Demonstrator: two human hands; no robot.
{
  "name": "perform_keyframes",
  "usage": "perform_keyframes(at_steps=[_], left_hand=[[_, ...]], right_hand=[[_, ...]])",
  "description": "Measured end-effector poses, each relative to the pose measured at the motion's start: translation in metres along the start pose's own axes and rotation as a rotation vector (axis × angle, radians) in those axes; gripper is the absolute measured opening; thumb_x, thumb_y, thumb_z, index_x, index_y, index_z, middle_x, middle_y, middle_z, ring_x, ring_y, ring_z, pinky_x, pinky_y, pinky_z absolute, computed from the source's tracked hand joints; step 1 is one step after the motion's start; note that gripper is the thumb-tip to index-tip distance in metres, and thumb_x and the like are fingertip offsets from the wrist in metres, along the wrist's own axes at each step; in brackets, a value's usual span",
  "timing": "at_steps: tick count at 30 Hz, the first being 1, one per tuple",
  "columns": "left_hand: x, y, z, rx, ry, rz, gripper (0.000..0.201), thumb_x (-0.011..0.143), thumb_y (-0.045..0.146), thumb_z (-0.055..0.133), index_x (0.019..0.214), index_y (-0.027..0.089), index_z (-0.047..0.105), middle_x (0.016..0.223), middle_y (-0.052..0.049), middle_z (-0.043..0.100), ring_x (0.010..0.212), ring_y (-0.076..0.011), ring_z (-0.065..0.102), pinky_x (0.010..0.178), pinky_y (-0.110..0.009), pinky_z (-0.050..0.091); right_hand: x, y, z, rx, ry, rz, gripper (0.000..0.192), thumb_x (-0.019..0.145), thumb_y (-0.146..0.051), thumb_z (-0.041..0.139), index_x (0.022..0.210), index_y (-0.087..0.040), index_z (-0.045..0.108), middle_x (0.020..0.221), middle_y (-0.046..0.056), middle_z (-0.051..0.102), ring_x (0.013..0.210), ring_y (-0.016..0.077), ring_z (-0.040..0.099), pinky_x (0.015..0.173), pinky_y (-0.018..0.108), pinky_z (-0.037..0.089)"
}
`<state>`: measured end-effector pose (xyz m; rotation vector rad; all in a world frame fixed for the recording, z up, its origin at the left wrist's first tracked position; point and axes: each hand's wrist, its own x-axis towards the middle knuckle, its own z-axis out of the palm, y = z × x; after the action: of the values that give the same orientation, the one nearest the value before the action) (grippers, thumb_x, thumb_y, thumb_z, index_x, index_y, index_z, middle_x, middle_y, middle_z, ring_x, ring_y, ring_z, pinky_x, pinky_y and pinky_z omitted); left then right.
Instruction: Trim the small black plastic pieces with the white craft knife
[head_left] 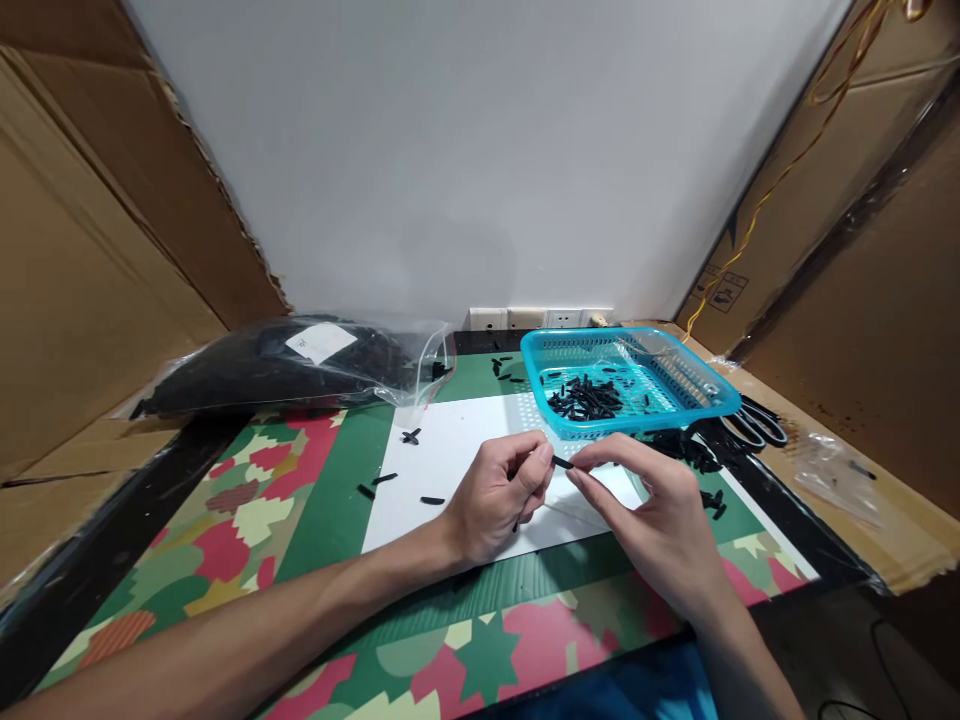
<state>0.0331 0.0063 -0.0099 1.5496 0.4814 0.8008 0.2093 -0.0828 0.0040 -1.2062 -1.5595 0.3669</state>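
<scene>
Between my hands is a small black strip-like piece (562, 462), its kind too small to make out. My left hand (499, 495) is curled, with thumb and forefinger pinching the piece's left end. The thumb and forefinger of my right hand (652, 510) close on its right end. Both hands are above a white sheet (420, 450) on the table. A few similar black pieces, such as one small strip (432, 500), lie left of my left hand. Behind my hands stands a blue plastic basket (536, 395) with a heap of black pieces (589, 398) in it.
A clear bag (360, 375) full of black material lies at the back left. Scissors (750, 425) and more black pieces (712, 503) are right of the basket. A small plastic bag (836, 480) lies on cardboard at the right. Power sockets (525, 318) line the wall.
</scene>
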Motion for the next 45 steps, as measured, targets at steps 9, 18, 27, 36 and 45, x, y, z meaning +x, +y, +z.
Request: perform_keyframes(at_steps=[9, 18, 27, 36, 45], left_hand=[[-0.0014, 0.0005, -0.0001, 0.011, -0.024, 0.016, 0.05, 0.108, 0.056, 0.055, 0.074, 0.019, 0.051, 0.057, 0.007, 0.046, 0.047, -0.0065, 0.037, 0.049, -0.022, 0.031], [-0.0022, -0.0009, -0.0011, 0.07, -0.015, 0.013, 0.051, 0.109, 0.057, 0.052, 0.075, 0.019, 0.052, 0.059, 0.006, 0.048, 0.049, -0.0072, 0.039, 0.051, -0.023, 0.031], [-0.0025, -0.0023, -0.0021, 0.084, -0.025, 0.028, 0.052, 0.11, 0.056, 0.049, 0.075, 0.018, 0.054, 0.06, 0.006, 0.047, 0.051, -0.0079, 0.04, 0.053, -0.024, 0.031], [-0.0009, -0.0022, -0.0018, 0.118, -0.018, 0.032, 0.056, 0.111, 0.057, 0.046, 0.07, 0.019, 0.052, 0.057, 0.005, 0.047, 0.052, -0.0092, 0.041, 0.055, -0.025, 0.033], [-0.0013, -0.004, -0.0016, 0.028, 0.01, -0.026, 0.055, 0.109, 0.059, 0.048, 0.074, 0.018, 0.056, 0.059, 0.005, 0.047, 0.049, -0.0079, 0.039, 0.05, -0.023, 0.032]], right_hand=[[0.0004, -0.002, -0.002, 0.033, 0.023, -0.037, 0.011, 0.1, -0.013, 0.072, 0.098, -0.023, 0.076, 0.093, 0.001, 0.079, 0.085, 0.0175, 0.074, 0.078, 0.028, 0.056], [0.0002, 0.0009, -0.0003, 0.056, 0.026, -0.052, 0.012, 0.101, -0.012, 0.071, 0.099, -0.023, 0.076, 0.094, 0.001, 0.078, 0.086, 0.0165, 0.073, 0.079, 0.027, 0.055], [-0.0006, -0.0008, -0.0003, 0.046, 0.006, -0.008, 0.011, 0.103, -0.016, 0.07, 0.098, -0.024, 0.077, 0.093, 0.001, 0.079, 0.085, 0.0178, 0.072, 0.077, 0.03, 0.055], [0.0012, 0.0015, -0.0002, 0.062, 0.004, 0.008, 0.012, 0.103, -0.017, 0.071, 0.097, -0.023, 0.079, 0.093, 0.001, 0.08, 0.085, 0.0169, 0.073, 0.078, 0.028, 0.054], [-0.0022, -0.0022, -0.002, 0.033, 0.366, -0.15, 0.016, 0.099, -0.011, 0.074, 0.102, -0.026, 0.079, 0.092, 0.002, 0.077, 0.086, 0.0207, 0.072, 0.079, 0.035, 0.055]])
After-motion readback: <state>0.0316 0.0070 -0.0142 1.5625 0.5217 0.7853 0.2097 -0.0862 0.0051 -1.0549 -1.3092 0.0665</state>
